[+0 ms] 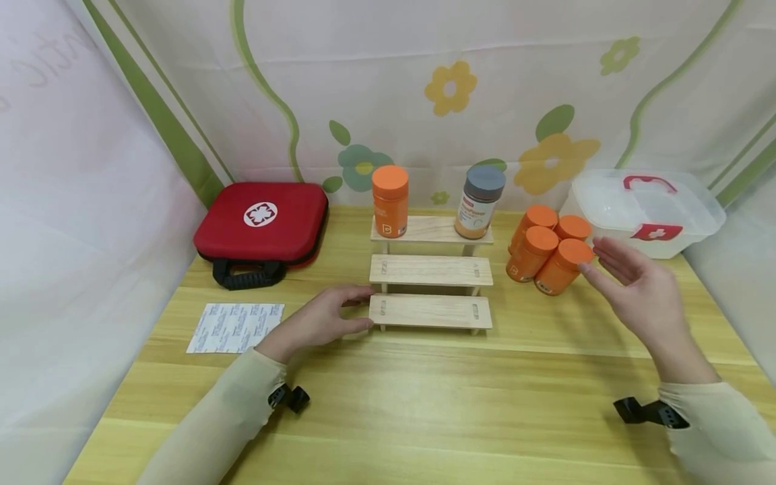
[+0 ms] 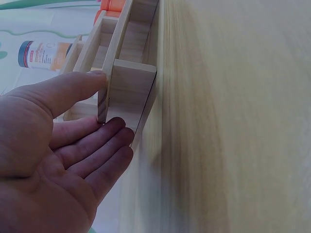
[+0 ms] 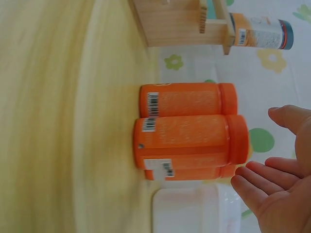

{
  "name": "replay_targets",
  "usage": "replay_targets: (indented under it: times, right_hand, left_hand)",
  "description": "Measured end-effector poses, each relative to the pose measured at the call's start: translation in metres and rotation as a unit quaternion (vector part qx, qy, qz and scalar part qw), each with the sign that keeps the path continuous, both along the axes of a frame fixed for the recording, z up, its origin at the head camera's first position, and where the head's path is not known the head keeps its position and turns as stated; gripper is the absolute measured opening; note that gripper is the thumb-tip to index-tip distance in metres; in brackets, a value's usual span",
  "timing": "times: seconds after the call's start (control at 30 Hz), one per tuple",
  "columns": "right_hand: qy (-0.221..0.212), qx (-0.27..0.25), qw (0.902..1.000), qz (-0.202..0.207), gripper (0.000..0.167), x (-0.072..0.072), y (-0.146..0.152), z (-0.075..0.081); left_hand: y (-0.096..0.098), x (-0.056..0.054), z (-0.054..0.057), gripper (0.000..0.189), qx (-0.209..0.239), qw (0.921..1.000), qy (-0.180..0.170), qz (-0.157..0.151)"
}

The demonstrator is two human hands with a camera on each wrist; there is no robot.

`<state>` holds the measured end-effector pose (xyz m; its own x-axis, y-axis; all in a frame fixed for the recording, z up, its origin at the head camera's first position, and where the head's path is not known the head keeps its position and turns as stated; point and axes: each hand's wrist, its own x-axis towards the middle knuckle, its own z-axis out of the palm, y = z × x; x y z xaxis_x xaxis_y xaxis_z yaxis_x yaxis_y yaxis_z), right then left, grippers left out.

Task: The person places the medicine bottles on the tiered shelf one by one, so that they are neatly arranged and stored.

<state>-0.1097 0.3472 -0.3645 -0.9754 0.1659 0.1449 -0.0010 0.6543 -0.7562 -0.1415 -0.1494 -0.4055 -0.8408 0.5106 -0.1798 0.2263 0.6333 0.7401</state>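
Well, left hand [image 1: 321,316]: wide, with thumb and fingers spread; the tips are at the left end of the lowest step [image 1: 430,312] of the wooden stand [image 1: 430,270].
Right hand [image 1: 649,296]: wide too, thumb away from the fingers, just beside the four orange bottles [image 1: 554,276]; I cannot tell if it touches the nearest lid.
Wooden stand: three flat steps on the table [image 1: 388,417], going up toward the back.
Top step [image 1: 424,229]: a single orange bottle [image 1: 391,209] stands on the left, and a bottle with a blue-gray lid [image 1: 475,214] stands on the right.
Four orange bottles: upright in a tight bunch on the table, right of the stand.
Back right: a cloudy white first-aid box [image 1: 606,202] with a red handle.
Left side: a red first-aid case [image 1: 230,232] lies flat, with a white sheet with blue print [image 1: 233,330] in front.
Back wall: pale cloth [image 1: 364,74] with flowers.
Sleeves [image 1: 221,411]: cream, each with a black band [image 1: 669,414] near the wrist.
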Motion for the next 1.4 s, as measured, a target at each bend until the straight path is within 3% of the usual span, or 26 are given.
replay_targets:
  times: [0.3, 0.67, 1.4]
  right_hand:
    - [-0.033, -0.021, 0.9992, 0.000, 0.078, -0.009, 0.003, -0.016]
    - [-0.011, -0.037, 0.9992, -0.006, 0.079, -0.015, 0.003, -0.029]
    - [0.008, -0.011, 0.9998, -0.016, 0.075, -0.019, -0.001, -0.032]
  left_hand:
    - [0.001, -0.001, 0.002, 0.063, -0.008, 0.9999, -0.007, 0.005]
    - [0.001, -0.002, 0.001, 0.062, -0.014, 0.9999, -0.005, 0.002]
    - [-0.001, -0.001, -0.001, 0.062, -0.004, 1.0000, -0.002, -0.005]
